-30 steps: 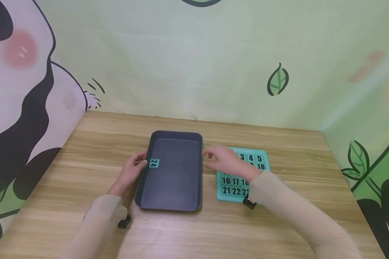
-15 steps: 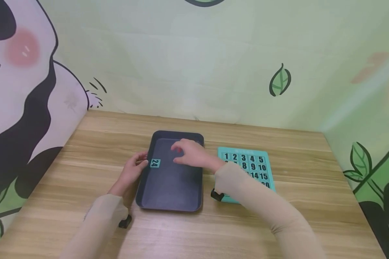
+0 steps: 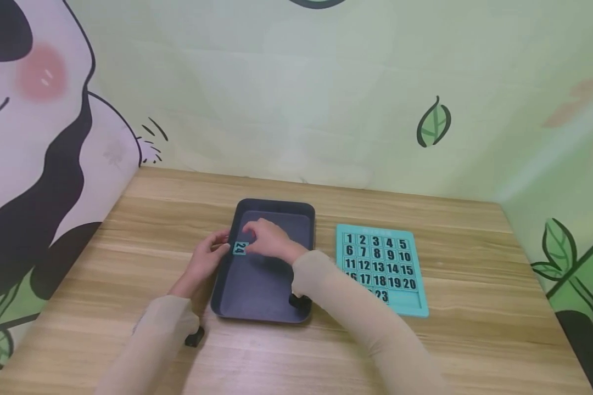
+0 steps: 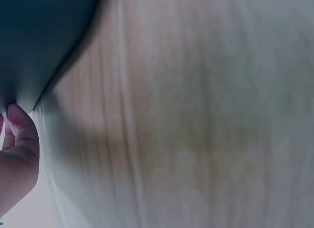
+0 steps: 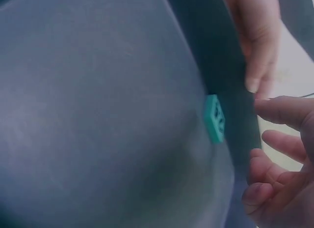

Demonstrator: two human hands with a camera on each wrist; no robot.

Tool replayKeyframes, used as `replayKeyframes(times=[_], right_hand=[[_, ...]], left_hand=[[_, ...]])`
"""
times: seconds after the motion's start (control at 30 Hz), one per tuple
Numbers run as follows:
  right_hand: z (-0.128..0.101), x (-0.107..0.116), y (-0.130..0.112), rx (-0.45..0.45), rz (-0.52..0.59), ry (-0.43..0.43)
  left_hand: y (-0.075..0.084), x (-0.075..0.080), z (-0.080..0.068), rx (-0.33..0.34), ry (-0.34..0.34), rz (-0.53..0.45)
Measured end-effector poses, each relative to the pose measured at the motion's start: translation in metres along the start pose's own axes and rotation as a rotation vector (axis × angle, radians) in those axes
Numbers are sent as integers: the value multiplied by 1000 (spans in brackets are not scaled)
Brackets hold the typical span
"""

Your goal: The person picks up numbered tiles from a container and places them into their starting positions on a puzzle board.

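Observation:
A dark rectangular tray (image 3: 262,291) lies on the table. Inside it, against the left wall, is a small turquoise tile (image 3: 239,248) marked 24; the right wrist view shows this tile (image 5: 215,119) leaning on edge. My left hand (image 3: 206,258) holds the tray's left rim, thumb at the edge and fingers partly hidden behind it. Over the tray, my right hand (image 3: 269,240) hovers close beside the tile, thumb and fingers apart with nothing between them. In the right wrist view, a gap separates my right hand (image 5: 284,159) from the tile.
A turquoise number board (image 3: 420,300) lies right of the tray, its tiles in rows, with a bare slot at lower right. My right sleeve (image 3: 346,296) crosses its lower left corner. A painted wall (image 3: 296,109) rises behind the wooden table (image 3: 474,274).
My right hand has moved left from above the number board, across the tray, to beside the tile. The left hand stays at the tray's rim.

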State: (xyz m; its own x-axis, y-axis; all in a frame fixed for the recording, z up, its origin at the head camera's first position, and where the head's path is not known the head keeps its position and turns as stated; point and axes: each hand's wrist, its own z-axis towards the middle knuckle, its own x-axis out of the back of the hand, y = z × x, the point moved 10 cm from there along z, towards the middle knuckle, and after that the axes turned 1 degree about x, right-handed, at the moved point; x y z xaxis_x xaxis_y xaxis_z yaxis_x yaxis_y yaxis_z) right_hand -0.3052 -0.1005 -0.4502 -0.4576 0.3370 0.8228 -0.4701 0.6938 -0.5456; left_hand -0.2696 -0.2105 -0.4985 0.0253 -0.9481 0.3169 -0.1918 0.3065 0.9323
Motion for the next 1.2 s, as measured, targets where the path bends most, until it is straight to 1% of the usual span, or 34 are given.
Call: replayKeyframes(times=[0.1, 0.23, 0.5, 0.6, 0.8, 1.0, 1.1, 1.2], right_hand=[[4, -9, 3, -25, 5, -1], [8, -17, 5, -49, -7, 10], [12, -30, 7, -97, -86, 17], [13, -32, 7, -101, -113, 16], [10, -35, 4, -76, -151, -30], [7, -37, -3, -1, -186, -102], [5, -39, -5, 35, -182, -140], [3, -38, -5, 46, -157, -152]], left_hand=[[0, -1, 0, 7, -3, 1], [1, 0, 1, -2, -2, 11], [-2, 0, 2, 24, -2, 21], [-3, 0, 2, 31, -4, 17], [-3, -1, 1, 43, -15, 12], [-2, -1, 1, 36, -20, 6], [-2, -1, 1, 38, -21, 8], [-2, 0, 0, 42, -16, 12]])
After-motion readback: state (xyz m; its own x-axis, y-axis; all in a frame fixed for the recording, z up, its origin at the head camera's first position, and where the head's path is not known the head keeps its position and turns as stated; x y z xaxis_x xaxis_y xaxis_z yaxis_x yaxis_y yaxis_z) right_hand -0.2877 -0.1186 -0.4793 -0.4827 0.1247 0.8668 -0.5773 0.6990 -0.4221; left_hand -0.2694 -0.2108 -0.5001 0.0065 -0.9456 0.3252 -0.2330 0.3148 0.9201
